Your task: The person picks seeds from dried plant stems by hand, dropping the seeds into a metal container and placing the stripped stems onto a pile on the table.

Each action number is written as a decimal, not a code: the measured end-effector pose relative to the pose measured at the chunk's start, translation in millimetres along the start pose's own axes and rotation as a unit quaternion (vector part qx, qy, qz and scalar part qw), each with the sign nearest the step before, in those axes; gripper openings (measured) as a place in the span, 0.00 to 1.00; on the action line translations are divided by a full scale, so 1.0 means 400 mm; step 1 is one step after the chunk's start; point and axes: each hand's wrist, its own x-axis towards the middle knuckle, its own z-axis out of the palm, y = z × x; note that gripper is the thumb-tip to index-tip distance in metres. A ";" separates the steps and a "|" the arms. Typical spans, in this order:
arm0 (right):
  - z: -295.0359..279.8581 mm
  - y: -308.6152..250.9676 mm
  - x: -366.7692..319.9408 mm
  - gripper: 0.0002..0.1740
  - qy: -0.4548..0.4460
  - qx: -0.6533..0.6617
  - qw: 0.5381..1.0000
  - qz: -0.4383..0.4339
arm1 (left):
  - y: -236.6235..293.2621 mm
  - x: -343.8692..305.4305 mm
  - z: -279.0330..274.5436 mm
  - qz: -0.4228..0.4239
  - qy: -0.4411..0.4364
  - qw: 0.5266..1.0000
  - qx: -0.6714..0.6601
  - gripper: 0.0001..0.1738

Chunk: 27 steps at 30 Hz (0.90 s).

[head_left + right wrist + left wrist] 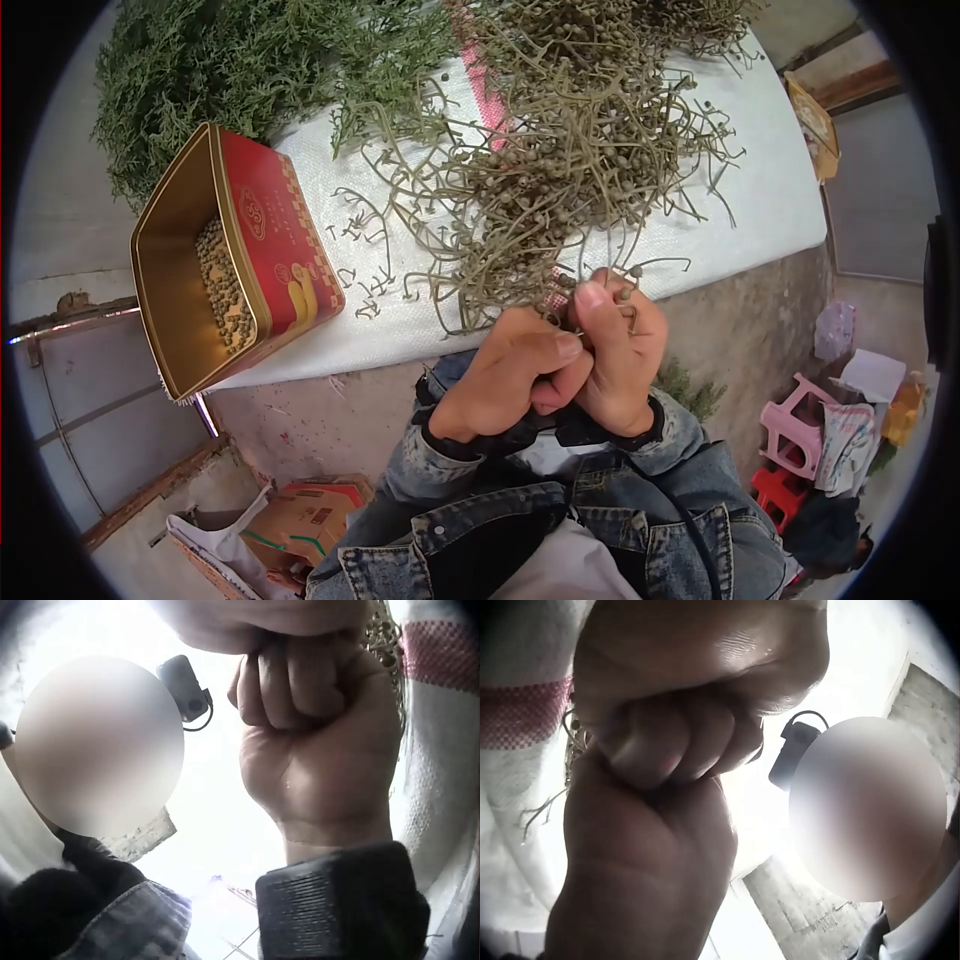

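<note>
Both hands meet at the front edge of the white woven sack [760, 200], over the near end of a pile of dried stems with small round pods [570, 160]. My right hand [620, 350] pinches a thin podded stem [632, 285] between thumb and fingers. Right beside it, my left hand [510, 375] has its fingers curled and its thumb against the forefinger, pinching the near end of the podded stems. In the left wrist view the curled fingers [660, 742] hide what they hold; the right wrist view likewise shows folded fingers [292, 682].
A red and gold tin [280, 240] stands at the left, with loose round pods [225, 285] inside. Green leafy sprigs [250, 70] lie behind it. Stem bits [370, 290] are scattered beside the tin. Below are a cardboard box [300, 520] and a pink stool [795, 425].
</note>
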 end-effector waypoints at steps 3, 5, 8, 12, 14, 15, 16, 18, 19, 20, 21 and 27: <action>-0.005 -0.004 0.001 0.15 0.003 -0.001 1.000 0.008 | -0.003 0.003 -0.003 0.017 -0.016 1.000 -0.009 0.29; -0.014 -0.007 0.000 0.14 -0.024 0.007 1.000 0.005 | 0.000 0.000 -0.006 0.064 -0.049 0.996 0.022 0.26; -0.030 -0.006 -0.005 0.14 -0.032 0.018 0.999 0.036 | 0.002 0.005 -0.018 0.038 -0.076 0.996 0.024 0.25; -0.030 0.005 -0.008 0.14 -0.028 0.014 0.998 0.060 | -0.011 -0.001 -0.042 -0.005 -0.097 0.995 0.005 0.23; -0.035 0.004 0.006 0.14 -0.014 0.010 0.999 0.048 | -0.014 0.018 -0.036 -0.020 -0.118 0.993 0.005 0.23; -0.041 0.002 0.021 0.15 -0.014 0.037 0.996 0.085 | -0.029 0.025 -0.010 0.039 -0.170 0.985 0.011 0.22; -0.044 0.000 0.036 0.15 -0.016 0.067 0.990 0.123 | -0.043 0.029 0.015 0.099 -0.220 0.970 0.018 0.21; -0.046 -0.006 0.056 0.16 -0.020 0.097 0.984 0.148 | -0.044 0.036 0.019 0.161 -0.277 0.947 0.031 0.20; -0.046 -0.011 0.056 0.16 -0.041 0.060 0.989 0.127 | -0.039 0.029 0.007 0.172 -0.261 0.950 0.008 0.20; -0.046 -0.015 0.058 0.17 -0.064 0.022 0.992 0.106 | -0.032 0.022 -0.008 0.185 -0.244 0.952 -0.015 0.19; -0.045 -0.018 0.057 0.17 -0.087 -0.016 0.992 0.086 | -0.027 0.012 -0.016 0.197 -0.225 0.953 -0.038 0.19; -0.091 -0.005 0.068 0.13 -0.154 -0.133 0.975 0.094 | 0.002 -0.039 -0.011 0.093 0.064 0.988 -0.104 0.21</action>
